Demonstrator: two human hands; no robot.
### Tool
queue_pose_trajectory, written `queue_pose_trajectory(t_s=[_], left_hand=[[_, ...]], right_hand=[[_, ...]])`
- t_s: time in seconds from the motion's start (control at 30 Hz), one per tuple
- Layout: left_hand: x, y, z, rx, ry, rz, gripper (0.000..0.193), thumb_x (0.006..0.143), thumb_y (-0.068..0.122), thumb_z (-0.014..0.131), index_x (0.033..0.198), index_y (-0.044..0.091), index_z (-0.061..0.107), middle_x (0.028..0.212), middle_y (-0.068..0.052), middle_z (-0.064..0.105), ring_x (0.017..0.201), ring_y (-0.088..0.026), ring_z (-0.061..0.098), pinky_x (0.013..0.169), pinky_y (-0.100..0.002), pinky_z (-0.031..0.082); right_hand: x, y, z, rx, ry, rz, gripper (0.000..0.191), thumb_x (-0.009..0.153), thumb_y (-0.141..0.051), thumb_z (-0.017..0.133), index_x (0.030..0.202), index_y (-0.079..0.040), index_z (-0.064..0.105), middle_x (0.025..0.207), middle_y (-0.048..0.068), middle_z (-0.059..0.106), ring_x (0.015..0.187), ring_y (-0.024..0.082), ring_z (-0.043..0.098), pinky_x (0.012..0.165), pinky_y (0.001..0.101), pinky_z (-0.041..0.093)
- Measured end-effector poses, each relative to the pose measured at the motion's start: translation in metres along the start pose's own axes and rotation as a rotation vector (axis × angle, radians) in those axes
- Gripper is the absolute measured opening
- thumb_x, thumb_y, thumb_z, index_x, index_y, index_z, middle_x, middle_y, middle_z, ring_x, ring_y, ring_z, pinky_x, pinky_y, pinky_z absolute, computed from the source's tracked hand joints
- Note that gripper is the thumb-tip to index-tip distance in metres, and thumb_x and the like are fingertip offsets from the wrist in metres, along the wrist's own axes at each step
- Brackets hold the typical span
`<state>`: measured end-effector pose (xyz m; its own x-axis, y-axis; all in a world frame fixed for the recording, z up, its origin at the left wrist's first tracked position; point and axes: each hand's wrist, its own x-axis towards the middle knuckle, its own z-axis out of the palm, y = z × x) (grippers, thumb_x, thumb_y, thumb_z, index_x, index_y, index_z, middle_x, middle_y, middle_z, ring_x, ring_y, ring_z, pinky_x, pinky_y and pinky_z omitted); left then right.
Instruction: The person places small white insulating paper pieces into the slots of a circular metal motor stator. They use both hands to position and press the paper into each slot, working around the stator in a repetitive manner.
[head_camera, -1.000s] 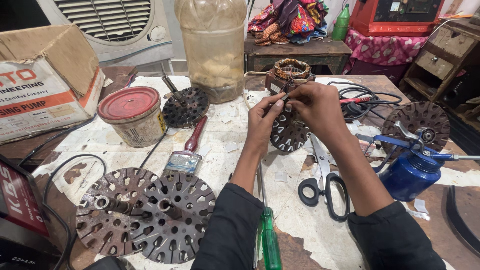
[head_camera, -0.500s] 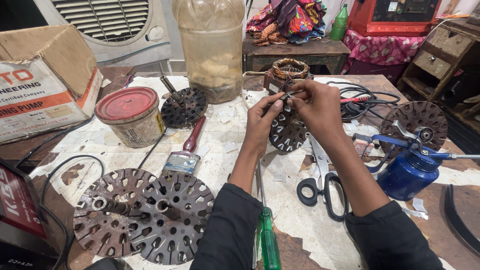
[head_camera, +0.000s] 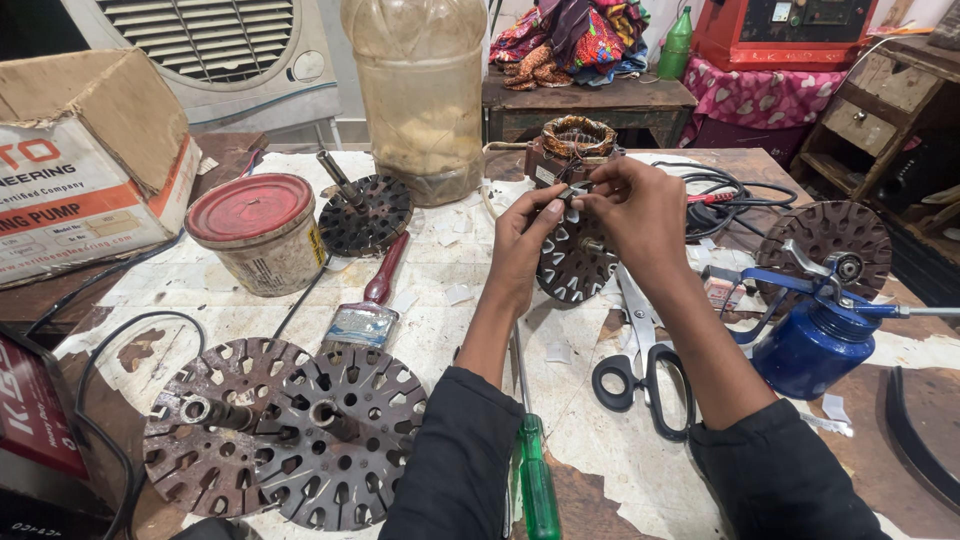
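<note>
Here, both the left hand (head_camera: 528, 232) and right hand (head_camera: 632, 205) pinch a slotted metal disc (head_camera: 574, 258) by its top edge, just behind the scissors (head_camera: 640, 350), left of the blue oil can (head_camera: 815, 345).

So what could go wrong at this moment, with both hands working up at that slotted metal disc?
1. The left hand and right hand pinch something small at the rim of the slotted disc; it could slip and get lost among the paper scraps.
2. The scissors lie right under the right forearm, so lowering the arm might catch them.
3. The blue oil can stands close to the right elbow; a sideways move could knock it over.
</note>
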<state>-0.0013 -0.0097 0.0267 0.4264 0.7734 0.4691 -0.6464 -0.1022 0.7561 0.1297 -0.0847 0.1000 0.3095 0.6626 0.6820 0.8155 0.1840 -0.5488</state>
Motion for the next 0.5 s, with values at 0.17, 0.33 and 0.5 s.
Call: queue_pose_trajectory(t_s=[0.17,0.33,0.5], left_hand=[[0.003,-0.002,0.000,0.004,-0.023,-0.032,0.037,0.100,0.023,0.067,0.131,0.002,0.067,0.111,-0.004,0.072,0.100,-0.009,0.065,0.089,-0.026,0.053],[0.002,-0.002,0.003,0.039,0.004,-0.063,0.034,0.100,0.021,0.063,0.126,0.001,0.070,0.106,-0.004,0.072,0.093,-0.009,0.066,0.083,-0.026,0.053],[0.005,-0.002,0.005,0.030,0.066,-0.089,0.032,0.098,0.017,0.061,0.124,0.001,0.071,0.103,-0.004,0.073,0.090,-0.010,0.066,0.082,-0.026,0.053]], right_hand=[[0.005,0.001,-0.012,-0.082,0.026,-0.220,0.048,0.069,-0.016,0.093,0.112,-0.004,0.074,0.105,0.015,0.074,0.095,0.028,0.072,0.078,0.0377,0.055],[0.010,0.011,-0.024,-0.039,-0.359,-0.066,0.048,0.081,-0.023,0.083,0.127,-0.012,0.072,0.108,0.015,0.077,0.096,0.027,0.074,0.086,0.0382,0.054],[0.015,0.023,-0.025,0.087,-0.405,-0.111,0.037,0.095,-0.019,0.070,0.131,-0.010,0.069,0.115,0.013,0.077,0.101,0.020,0.074,0.090,0.0352,0.053]])
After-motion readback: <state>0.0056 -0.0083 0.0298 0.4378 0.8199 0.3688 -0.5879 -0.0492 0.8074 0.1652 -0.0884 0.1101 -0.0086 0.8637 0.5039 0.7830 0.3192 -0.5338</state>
